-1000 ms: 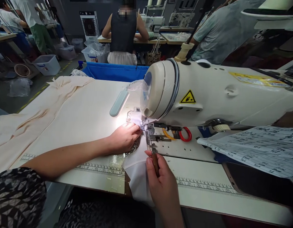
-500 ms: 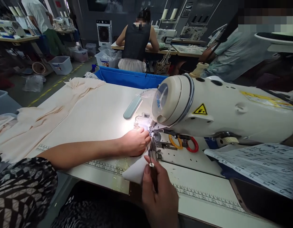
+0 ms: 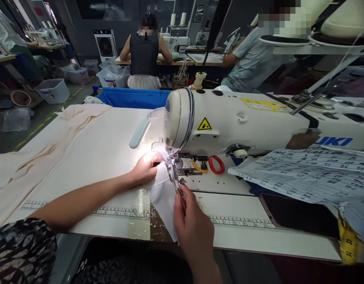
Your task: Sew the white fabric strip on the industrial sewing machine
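Along the near edge of the tabletop [image 3: 244, 239], the right hand [image 3: 195, 225] is wrapped round a slim tool [image 3: 174, 180], its metal end pointing at the presser foot [image 3: 171, 159]; a forward slip could knock the foot or snag fabric. White cloth [image 3: 164, 197] lies between the hands, one corner reaching the edge, where a sleeve or lap might drag it askew. Farther in, the left hand [image 3: 145, 167] pinches the cloth just beside the foot, so stitching suddenly started by the sewing machine [image 3: 182, 118] could catch its fingers.

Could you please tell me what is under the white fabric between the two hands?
Just past its lower left edge, a brown patch of the worktable shows. Whatever lies directly beneath the white fabric is covered and cannot be seen.
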Action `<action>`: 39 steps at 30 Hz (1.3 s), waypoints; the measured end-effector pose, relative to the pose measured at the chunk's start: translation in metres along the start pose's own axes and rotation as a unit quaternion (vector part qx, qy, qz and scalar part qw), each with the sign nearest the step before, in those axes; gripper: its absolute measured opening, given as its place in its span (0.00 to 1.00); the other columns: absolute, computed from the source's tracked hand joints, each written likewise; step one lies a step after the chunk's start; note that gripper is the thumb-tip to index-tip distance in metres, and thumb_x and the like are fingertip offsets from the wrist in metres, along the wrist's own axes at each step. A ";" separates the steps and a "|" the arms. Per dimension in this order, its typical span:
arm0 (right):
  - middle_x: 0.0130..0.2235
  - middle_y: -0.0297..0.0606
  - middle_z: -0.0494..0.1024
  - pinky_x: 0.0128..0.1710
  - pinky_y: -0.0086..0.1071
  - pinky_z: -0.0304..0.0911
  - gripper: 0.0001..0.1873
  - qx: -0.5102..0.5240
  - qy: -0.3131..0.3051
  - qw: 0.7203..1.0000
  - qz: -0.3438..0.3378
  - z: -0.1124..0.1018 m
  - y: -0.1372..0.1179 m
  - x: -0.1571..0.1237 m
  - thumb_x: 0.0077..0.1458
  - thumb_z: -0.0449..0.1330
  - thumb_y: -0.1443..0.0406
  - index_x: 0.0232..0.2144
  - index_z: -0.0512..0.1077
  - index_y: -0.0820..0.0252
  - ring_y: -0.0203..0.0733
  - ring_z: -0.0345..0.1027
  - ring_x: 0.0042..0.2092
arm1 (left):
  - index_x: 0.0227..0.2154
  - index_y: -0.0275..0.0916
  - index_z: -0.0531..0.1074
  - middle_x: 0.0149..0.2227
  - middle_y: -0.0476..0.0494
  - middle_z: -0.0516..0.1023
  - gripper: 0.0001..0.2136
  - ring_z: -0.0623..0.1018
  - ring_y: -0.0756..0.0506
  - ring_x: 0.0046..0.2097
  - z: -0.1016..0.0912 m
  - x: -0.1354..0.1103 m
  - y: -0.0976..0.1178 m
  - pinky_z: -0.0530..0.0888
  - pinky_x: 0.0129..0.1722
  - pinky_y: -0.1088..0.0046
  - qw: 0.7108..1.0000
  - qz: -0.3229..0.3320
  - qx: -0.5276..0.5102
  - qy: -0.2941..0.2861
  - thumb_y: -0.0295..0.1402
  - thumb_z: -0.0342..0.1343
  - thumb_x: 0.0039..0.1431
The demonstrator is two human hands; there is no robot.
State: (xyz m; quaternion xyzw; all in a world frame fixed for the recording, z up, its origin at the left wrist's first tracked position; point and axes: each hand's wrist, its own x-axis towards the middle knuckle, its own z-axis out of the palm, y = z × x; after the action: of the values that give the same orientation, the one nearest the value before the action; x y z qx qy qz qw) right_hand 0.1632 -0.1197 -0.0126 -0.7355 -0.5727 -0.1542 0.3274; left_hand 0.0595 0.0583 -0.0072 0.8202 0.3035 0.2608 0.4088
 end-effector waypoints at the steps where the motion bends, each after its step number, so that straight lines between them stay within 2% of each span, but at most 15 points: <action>1: 0.35 0.40 0.84 0.22 0.27 0.64 0.21 -0.012 0.012 1.000 -0.009 0.003 0.000 0.002 0.72 0.43 0.63 0.46 0.74 0.67 0.38 0.78 0.28 | 0.27 0.40 0.74 0.35 0.45 0.77 0.08 0.77 0.43 0.40 0.001 0.000 -0.001 0.75 0.43 0.67 1.000 -0.001 -0.018 0.002 0.36 0.56 0.57; 3: 0.37 0.40 0.84 0.23 0.26 0.64 0.21 -0.023 0.030 0.999 -0.019 0.008 0.001 0.006 0.72 0.42 0.65 0.44 0.75 0.66 0.37 0.79 0.30 | 0.28 0.39 0.75 0.36 0.44 0.77 0.08 0.76 0.43 0.40 0.001 0.001 -0.002 0.74 0.43 0.66 0.999 0.008 -0.047 -0.002 0.37 0.56 0.56; 6: 0.36 0.39 0.84 0.22 0.27 0.63 0.21 -0.023 0.037 0.999 -0.017 0.011 0.001 0.007 0.72 0.43 0.66 0.43 0.76 0.67 0.36 0.78 0.28 | 0.28 0.39 0.75 0.36 0.43 0.77 0.07 0.76 0.43 0.41 0.001 0.001 -0.001 0.74 0.44 0.67 0.998 -0.007 -0.055 -0.007 0.37 0.57 0.55; 20: 0.39 0.40 0.84 0.22 0.29 0.64 0.19 -0.011 0.006 1.000 -0.002 0.012 0.003 0.005 0.71 0.45 0.66 0.46 0.75 0.65 0.38 0.78 0.29 | 0.27 0.39 0.74 0.36 0.43 0.77 0.09 0.77 0.42 0.41 0.000 0.002 0.004 0.74 0.44 0.66 0.999 -0.015 -0.050 -0.010 0.38 0.56 0.56; 29: 0.38 0.37 0.84 0.23 0.28 0.62 0.19 -0.034 0.014 0.999 -0.005 0.015 0.003 0.004 0.73 0.44 0.65 0.45 0.75 0.64 0.36 0.77 0.28 | 0.32 0.38 0.76 0.38 0.43 0.77 0.08 0.77 0.43 0.41 0.000 0.001 0.003 0.75 0.45 0.66 0.999 -0.015 -0.024 -0.030 0.37 0.57 0.57; 39: 0.35 0.37 0.84 0.21 0.29 0.60 0.20 -0.045 0.021 0.999 0.003 0.014 -0.001 0.006 0.72 0.43 0.67 0.44 0.75 0.63 0.36 0.76 0.27 | 0.28 0.38 0.73 0.35 0.45 0.77 0.07 0.76 0.44 0.39 -0.003 0.003 0.008 0.75 0.41 0.69 0.998 -0.031 -0.044 -0.032 0.37 0.57 0.56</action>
State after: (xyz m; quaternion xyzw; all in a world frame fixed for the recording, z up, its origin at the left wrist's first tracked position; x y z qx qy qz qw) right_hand 0.1622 -0.1064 -0.0190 -0.7480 -0.5558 -0.1938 0.3066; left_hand 0.0617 0.0577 0.0015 0.7998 0.3037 0.2343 0.4618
